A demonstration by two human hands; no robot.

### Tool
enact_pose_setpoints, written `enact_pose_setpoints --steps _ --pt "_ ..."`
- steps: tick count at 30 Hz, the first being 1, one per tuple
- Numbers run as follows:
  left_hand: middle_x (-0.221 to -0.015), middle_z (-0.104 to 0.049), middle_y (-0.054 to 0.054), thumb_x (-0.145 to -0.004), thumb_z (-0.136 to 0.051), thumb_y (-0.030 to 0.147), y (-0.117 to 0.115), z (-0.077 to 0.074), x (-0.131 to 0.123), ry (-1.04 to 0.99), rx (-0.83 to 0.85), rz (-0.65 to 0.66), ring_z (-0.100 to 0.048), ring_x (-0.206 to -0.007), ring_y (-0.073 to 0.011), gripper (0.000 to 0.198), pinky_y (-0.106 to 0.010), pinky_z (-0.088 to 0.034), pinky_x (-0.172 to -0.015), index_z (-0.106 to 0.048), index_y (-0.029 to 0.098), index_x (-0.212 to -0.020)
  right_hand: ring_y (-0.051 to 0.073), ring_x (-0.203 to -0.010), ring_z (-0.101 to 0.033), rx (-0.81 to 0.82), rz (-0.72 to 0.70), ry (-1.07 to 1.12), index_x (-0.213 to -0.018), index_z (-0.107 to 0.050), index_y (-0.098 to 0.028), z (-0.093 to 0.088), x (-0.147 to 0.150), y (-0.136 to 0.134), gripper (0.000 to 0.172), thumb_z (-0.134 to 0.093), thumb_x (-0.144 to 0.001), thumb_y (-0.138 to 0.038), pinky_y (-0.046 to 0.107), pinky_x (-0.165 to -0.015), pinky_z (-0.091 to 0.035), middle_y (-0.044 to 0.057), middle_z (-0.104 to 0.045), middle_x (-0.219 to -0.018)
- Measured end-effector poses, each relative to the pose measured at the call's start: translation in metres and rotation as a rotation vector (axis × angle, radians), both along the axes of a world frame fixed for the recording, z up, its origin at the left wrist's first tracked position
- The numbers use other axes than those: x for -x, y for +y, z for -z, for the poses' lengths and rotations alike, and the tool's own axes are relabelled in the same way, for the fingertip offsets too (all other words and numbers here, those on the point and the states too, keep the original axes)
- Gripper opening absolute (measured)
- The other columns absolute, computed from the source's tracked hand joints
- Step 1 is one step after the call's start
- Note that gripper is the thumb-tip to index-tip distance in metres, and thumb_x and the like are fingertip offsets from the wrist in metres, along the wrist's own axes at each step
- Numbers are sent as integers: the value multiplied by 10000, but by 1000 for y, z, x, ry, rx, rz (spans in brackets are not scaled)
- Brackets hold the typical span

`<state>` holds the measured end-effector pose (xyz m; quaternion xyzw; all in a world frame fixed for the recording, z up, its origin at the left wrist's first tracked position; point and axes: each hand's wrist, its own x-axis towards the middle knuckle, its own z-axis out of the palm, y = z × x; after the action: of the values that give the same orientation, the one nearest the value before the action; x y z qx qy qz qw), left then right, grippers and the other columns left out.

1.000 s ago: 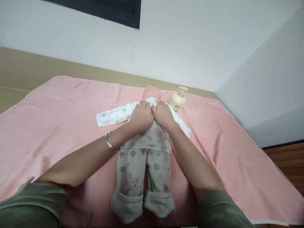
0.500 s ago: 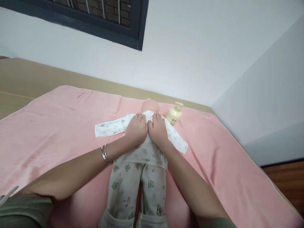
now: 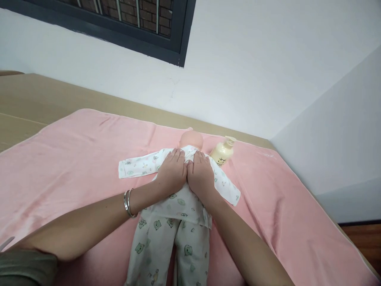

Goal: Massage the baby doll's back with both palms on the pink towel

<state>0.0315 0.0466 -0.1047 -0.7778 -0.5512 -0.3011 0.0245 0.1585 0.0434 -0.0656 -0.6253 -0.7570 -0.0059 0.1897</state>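
A baby doll (image 3: 192, 140) with a smooth bald head lies stretched out, its face not visible. It wears a white printed top (image 3: 184, 204) and matching printed trousers (image 3: 190, 252). Both of its sleeves spread out to the sides. My left hand (image 3: 172, 169) rests flat on the upper part of the doll's top, left of the middle. Flat beside it on the right lies my right hand (image 3: 201, 171), the two thumbs close together. Fingers of both hands point towards the doll's head. Close to the doll's right-hand shoulder stands a pale yellow pump bottle (image 3: 223, 152).
Under the doll a pink blanket (image 3: 89, 147) covers much of a wooden surface (image 3: 53, 89). White walls (image 3: 238, 71) rise behind and to the right. A dark-framed window (image 3: 178, 47) with bars is at the upper left.
The view has shifted slightly, so the doll and bottle appear a little lower. Both hands stay flat on the doll's top, in nearly the same place.
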Motion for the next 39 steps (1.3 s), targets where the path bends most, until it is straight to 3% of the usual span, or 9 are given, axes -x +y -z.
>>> enact_pose_setpoints --steps 7,14,22,24,28,31,35,39 --pt "-1505 -543 -294 -1036 -219 249 -1 3 0 3 53 7 -504 -1465 -382 596 -558 -394 -1273 -494 -94 -1439 326 -1393 -544 -16 -11 -34 -1405 -567 -23 1 0 1 509 -337 -1007 -243 533 -1228 -405 232 -606 -1449" --pt "-1556 -485 -296 -1036 -242 286 2 -3 4 -45 130 30 -424 -1518 -394 597 -575 -389 -1258 -464 -65 -1464 365 -1416 -525 11 -148 -187 -1435 -538 46 -10 -7 5 544 -326 -1034 -254 521 -1231 -418 254 -578 -1476" --pt "-1657 -359 -254 -1015 -255 295 6 -12 11 -120 322 61 -297 -1591 -377 635 -580 -286 -1308 -379 -33 -1545 348 -1379 -576 -146 -201 -325 -1356 -629 9 -7 0 -22 490 -323 -1016 -169 499 -1229 -447 253 -608 -1445" --pt "-1638 -407 -225 -1002 -283 301 11 -17 15 -145 363 58 -336 -1573 -358 619 -560 -310 -1298 -417 8 -1530 348 -1396 -567 -187 -217 -355 -1387 -610 1 -6 2 -33 489 -357 -999 -156 492 -1221 -459 250 -601 -1455" --pt "-1426 -622 -169 -971 -332 284 21 -27 23 -157 344 85 -559 -1359 -293 483 -486 -472 -1171 -582 108 -1345 368 -1379 -581 -167 -208 -402 -1444 -546 43 -8 5 -42 536 -340 -974 -113 492 -1190 -476 282 -604 -1433" --pt "-1358 -638 -189 -983 -323 292 15 -31 23 -91 290 68 -578 -1289 -305 460 -500 -473 -1159 -596 87 -1291 336 -1397 -566 -75 -228 -331 -1429 -559 36 -11 -1 -23 529 -295 -1016 -163 466 -1232 -430 256 -600 -1453" --pt "-1248 -664 -218 -952 -334 187 -6 -34 17 43 177 101 -590 -1273 -322 400 -508 -447 -1191 -626 69 -1198 351 -1453 -492 70 -87 -197 -1473 -483 69 -15 -10 10 595 -345 -1054 -331 489 -1234 -411 263 -532 -1524" --pt "-1119 -697 -165 -952 -365 204 -5 -40 19 13 303 97 -644 -1170 -303 291 -474 -532 -1076 -646 159 -1014 360 -1317 -570 12 -61 -250 -1375 -566 47 -13 -2 -1 529 -332 -1044 -294 504 -1170 -441 278 -619 -1393"
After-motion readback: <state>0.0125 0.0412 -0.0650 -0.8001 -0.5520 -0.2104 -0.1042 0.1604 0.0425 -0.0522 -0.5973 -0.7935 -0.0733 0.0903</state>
